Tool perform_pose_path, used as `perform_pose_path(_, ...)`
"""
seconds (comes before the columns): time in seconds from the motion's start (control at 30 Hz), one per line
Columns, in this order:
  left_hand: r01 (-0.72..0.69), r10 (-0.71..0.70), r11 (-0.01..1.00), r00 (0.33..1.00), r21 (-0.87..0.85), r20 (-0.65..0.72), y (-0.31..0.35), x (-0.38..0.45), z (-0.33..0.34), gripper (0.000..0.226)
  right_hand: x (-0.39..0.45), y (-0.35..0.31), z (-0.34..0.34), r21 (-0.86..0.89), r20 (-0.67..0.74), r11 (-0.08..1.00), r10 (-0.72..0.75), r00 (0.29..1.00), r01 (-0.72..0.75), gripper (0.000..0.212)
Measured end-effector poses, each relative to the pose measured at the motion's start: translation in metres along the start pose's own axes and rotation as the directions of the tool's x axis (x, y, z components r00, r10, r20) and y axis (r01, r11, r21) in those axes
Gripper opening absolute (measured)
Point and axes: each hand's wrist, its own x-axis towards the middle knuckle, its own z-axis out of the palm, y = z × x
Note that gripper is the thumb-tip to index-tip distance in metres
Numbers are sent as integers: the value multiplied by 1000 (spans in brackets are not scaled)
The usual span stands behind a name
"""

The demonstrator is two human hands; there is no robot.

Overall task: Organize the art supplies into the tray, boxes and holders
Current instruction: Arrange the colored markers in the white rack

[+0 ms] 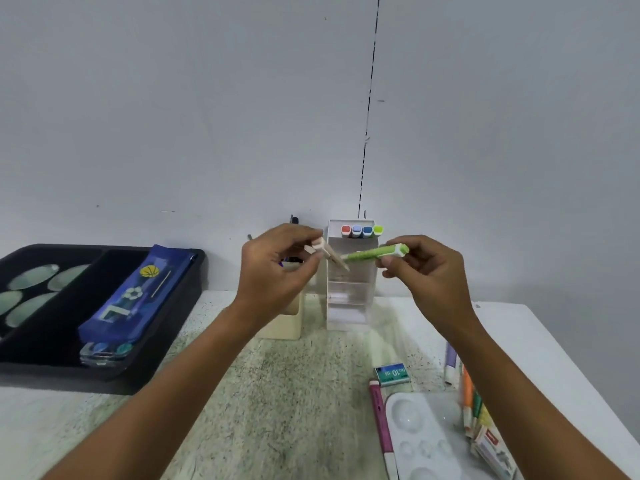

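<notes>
My right hand [427,268] pinches a green marker [375,252], held level above the table. My left hand [277,265] pinches a pale cap or small beige piece [323,249] right at the marker's tip. Behind both hands stands a clear and white holder [351,299] with several coloured markers [362,231] upright in its top. A cream holder [287,323] stands to its left, mostly hidden by my left wrist. A black tray [187,285] at the left carries a blue pencil case [133,299].
At the front right lie a white paint palette [426,434], a pink pen [381,420], a teal staples box [393,374], a white pen [450,365] and a bundle of coloured markers [476,407]. Greenish round lids [31,292] sit in the tray's left compartment. The wall is close behind.
</notes>
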Motion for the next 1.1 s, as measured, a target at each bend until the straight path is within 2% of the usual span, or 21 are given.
perform_pose_path(0.1, -179, 185, 971, 982, 161, -26, -8, 4, 5, 23, 2, 4, 4, -95, -51, 991, -101, 994, 96, 20)
perform_pose_path(0.17, -243, 254, 943, 967, 227, -18, -14, 5, 9, 21, 5, 8, 7, -187, -35, 969, -168, 985, 158, 21)
perform_pose_path(0.27, -297, 299, 915, 954, 272, 33, -24, 2, 17, 20, 8, 18, 13, -350, 49, 895, -278, 959, 277, 22)
perform_pose_path(0.4, -293, 284, 917, 956, 269, 73, -39, -4, 27, 25, 12, 31, 22, -551, 137, 776, -279, 950, 308, 22)
perform_pose_path(0.53, -270, 236, 927, 960, 259, 153, -55, -4, 35, 21, 19, 33, 32, -734, 224, 603, -218, 950, 312, 22)
perform_pose_path(0.63, -248, 198, 919, 963, 306, 184, -65, -2, 43, 17, 28, 31, 40, -837, 230, 489, -93, 969, 245, 25)
perform_pose_path(0.83, -177, 108, 925, 971, 337, 212, -72, 0, 47, 20, 40, 25, 49, -934, 227, 299, 73, 971, 196, 25)
perform_pose_path(1.0, -254, 181, 900, 957, 354, 225, -71, 2, 48, 16, 41, 25, 51, -954, 215, 236, 117, 970, 183, 30)
perform_pose_path(1.1, -312, 239, 867, 944, 389, 226, -70, 0, 48, 21, 39, 26, 52, -953, 211, 245, 102, 972, 181, 30)
